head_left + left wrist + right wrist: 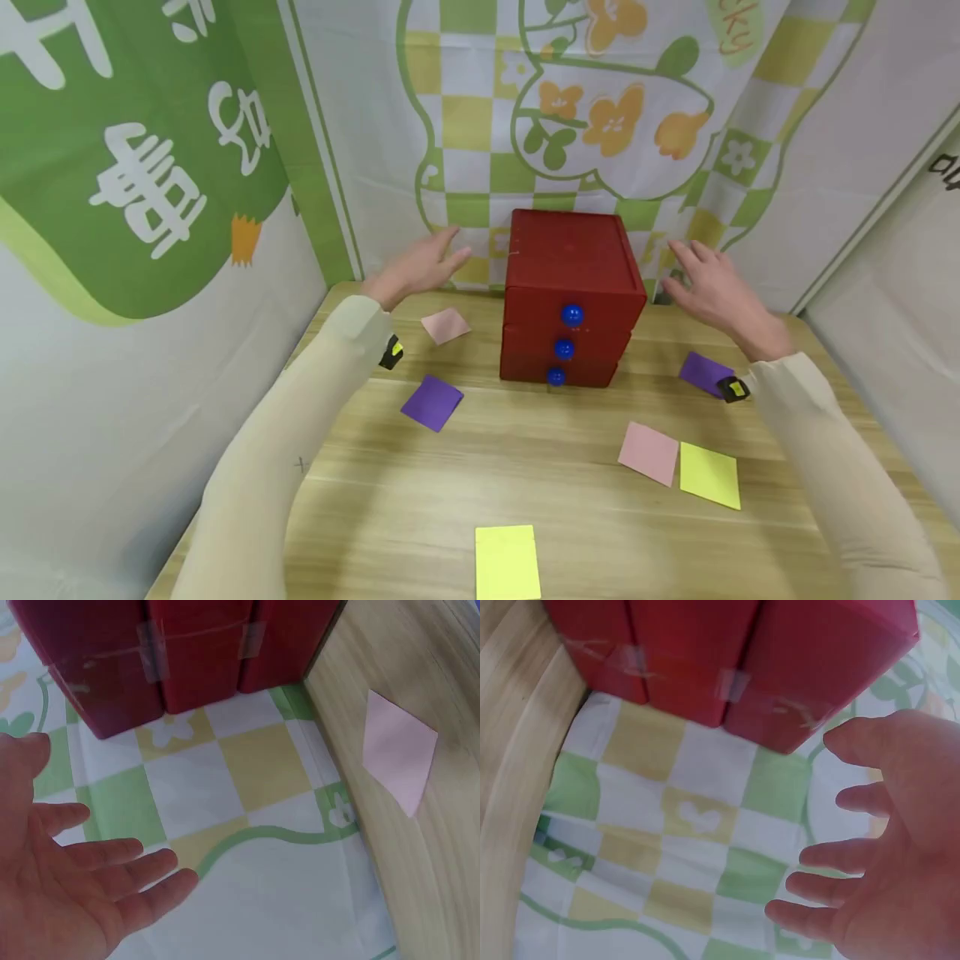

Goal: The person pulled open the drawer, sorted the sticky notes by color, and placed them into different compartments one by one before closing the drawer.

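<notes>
A red cabinet of three stacked drawers (566,258) with round blue knobs stands at the back of the table. To its left my left hand (420,267) is raised above the table with fingers extended, holding nothing. On the other side, my right hand (712,287) hovers with spread fingers, also holding nothing. Both palms face the cabinet's sides, with a gap between. The left wrist view shows the cabinet's side (202,652) with strips of clear tape across its seams. In the right wrist view, my right hand (900,847) is beside the taped cabinet side (705,660).
On the wooden table (420,492) lie square paper notes: a pink one (446,326) and a purple one (432,402) at left, another purple (705,373), pink (649,453) and yellow (709,475) at right, and a yellow note (507,562) in front. Printed cloth walls surround the table.
</notes>
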The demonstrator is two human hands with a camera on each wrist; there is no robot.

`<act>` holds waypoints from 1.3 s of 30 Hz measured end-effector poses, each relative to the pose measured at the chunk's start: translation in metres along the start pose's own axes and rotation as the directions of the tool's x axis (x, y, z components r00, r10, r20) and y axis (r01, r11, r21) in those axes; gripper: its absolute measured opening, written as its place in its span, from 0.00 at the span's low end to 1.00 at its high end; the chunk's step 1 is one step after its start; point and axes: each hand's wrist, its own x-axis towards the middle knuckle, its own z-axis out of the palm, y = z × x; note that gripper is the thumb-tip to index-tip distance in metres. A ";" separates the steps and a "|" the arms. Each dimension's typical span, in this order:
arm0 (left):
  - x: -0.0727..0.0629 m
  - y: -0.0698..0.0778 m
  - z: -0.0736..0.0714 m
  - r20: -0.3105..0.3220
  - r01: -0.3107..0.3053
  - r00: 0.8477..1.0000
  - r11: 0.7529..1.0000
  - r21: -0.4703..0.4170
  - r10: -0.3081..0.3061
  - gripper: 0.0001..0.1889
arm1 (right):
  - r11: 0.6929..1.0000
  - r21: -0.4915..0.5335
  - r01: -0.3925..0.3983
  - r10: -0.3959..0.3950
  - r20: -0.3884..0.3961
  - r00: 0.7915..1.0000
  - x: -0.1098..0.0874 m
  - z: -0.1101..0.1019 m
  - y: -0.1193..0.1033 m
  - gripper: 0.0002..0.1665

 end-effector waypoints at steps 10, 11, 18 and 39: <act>0.003 0.018 0.010 -0.134 -0.005 0.991 0.994 -0.106 -0.010 0.33 | 1.000 0.017 0.026 -0.023 -0.140 0.990 -0.009 0.002 -0.019 0.37; 0.004 0.018 0.011 -0.157 -0.011 0.988 0.993 -0.119 -0.008 0.32 | 0.999 0.019 0.035 -0.032 -0.160 0.987 -0.009 0.003 -0.020 0.36; 0.009 0.024 0.016 -0.157 -0.023 0.987 0.975 -0.222 -0.013 0.29 | 0.994 0.073 0.083 -0.056 -0.319 0.946 -0.013 0.010 -0.032 0.31; 0.013 0.052 0.023 0.105 0.129 0.991 0.769 -0.626 -0.081 0.30 | 0.898 -0.036 0.439 -0.372 -0.595 0.712 -0.022 0.036 -0.092 0.20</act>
